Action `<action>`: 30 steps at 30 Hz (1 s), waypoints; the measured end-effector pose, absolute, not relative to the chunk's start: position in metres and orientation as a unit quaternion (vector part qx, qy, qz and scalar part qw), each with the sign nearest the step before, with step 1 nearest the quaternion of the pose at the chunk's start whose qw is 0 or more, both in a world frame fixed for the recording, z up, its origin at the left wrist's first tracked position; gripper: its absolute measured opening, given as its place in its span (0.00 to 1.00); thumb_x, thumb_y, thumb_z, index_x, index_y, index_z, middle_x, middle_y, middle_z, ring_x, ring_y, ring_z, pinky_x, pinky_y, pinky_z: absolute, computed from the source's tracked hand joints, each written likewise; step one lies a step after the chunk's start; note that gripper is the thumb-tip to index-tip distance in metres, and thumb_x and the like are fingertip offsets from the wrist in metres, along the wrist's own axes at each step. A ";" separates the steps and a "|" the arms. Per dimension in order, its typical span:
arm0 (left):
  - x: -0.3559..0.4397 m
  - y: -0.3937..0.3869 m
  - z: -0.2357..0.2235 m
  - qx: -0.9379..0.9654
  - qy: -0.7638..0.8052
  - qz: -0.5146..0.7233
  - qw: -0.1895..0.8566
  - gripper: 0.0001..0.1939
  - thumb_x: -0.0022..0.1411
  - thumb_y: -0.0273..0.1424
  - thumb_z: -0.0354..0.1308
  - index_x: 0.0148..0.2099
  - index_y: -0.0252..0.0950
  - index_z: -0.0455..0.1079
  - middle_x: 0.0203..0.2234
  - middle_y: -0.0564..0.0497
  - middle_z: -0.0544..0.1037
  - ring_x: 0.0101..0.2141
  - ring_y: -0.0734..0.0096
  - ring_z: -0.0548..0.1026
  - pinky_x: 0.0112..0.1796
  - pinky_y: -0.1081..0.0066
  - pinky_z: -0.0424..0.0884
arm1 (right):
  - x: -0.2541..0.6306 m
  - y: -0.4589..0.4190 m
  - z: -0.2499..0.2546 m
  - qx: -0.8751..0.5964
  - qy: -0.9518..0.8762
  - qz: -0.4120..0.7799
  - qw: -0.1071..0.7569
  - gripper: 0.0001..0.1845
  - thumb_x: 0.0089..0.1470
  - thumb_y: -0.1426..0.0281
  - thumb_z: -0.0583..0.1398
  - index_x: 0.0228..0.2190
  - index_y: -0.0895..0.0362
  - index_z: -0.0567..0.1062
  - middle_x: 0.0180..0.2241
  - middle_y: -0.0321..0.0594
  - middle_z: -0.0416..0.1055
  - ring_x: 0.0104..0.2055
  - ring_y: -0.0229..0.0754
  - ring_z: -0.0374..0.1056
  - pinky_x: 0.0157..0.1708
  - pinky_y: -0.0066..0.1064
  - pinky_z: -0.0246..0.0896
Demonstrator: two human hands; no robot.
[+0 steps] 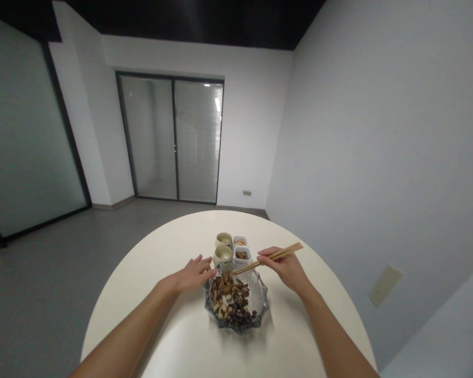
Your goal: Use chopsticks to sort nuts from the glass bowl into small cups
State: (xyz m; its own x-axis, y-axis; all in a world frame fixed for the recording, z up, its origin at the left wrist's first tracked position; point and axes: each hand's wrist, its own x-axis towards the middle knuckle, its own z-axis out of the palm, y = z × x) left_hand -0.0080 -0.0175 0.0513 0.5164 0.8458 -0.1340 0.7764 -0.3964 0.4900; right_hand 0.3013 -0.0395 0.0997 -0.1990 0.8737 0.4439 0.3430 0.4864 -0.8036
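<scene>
A scalloped glass bowl (260,307) full of dark and pale striped seeds sits on the round white table (173,252) in front of me. My right hand (286,268) is closed round a pair of wooden chopsticks (271,258), their tips pointing down-left over the seeds at the bowl's far side. My left hand (195,273) lies with fingers stretched out, touching the bowl's left rim. Just behind the bowl stand two round cream cups (223,254) and two small white square dishes (242,254) with a few seeds in them.
The table stands close to a grey wall on the right, which has a wall plate (385,284). Grey floor stretches to the left and back. Glass sliding doors (173,139) with blinds close the far end of the room.
</scene>
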 end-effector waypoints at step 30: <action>-0.009 -0.017 0.049 0.834 0.486 0.066 0.253 0.36 0.66 0.59 0.31 0.64 0.45 0.57 0.66 0.51 0.46 0.64 0.47 0.37 0.60 0.47 0.35 | 0.299 -0.038 0.099 -0.439 -0.704 0.276 0.486 0.14 0.49 0.59 0.65 0.32 0.57 0.80 0.28 0.41 0.79 0.31 0.45 0.75 0.32 0.33 0.71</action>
